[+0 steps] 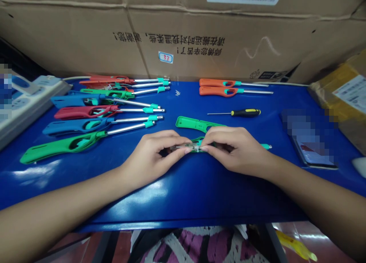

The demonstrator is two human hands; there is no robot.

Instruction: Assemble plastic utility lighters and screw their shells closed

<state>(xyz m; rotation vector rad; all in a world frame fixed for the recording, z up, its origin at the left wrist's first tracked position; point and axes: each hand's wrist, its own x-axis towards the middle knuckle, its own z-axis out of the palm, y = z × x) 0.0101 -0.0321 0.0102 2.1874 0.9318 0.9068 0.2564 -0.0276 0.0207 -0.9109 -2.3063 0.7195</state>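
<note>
My left hand [160, 150] pinches one end of a small clear lighter part [195, 146] between thumb and forefinger. At its other end, the thumb and forefinger of my right hand [233, 146] are closed on the same part. Its exact kind is partly hidden by my fingers. Just behind my right hand lies a loose green lighter handle half [190, 123], hollow side up. Beneath my hands other green lighter pieces show, and a teal rod tip [267, 146] sticks out past my right hand.
Several utility lighters, such as a green one [54, 146], lie at left. Two orange lighters [214, 91] sit at the back, near tiny screws [177, 92]. A screwdriver [246, 113] and a phone [317, 152] are at right. Cardboard [94, 37] walls the back; a power strip [37, 99] borders the left.
</note>
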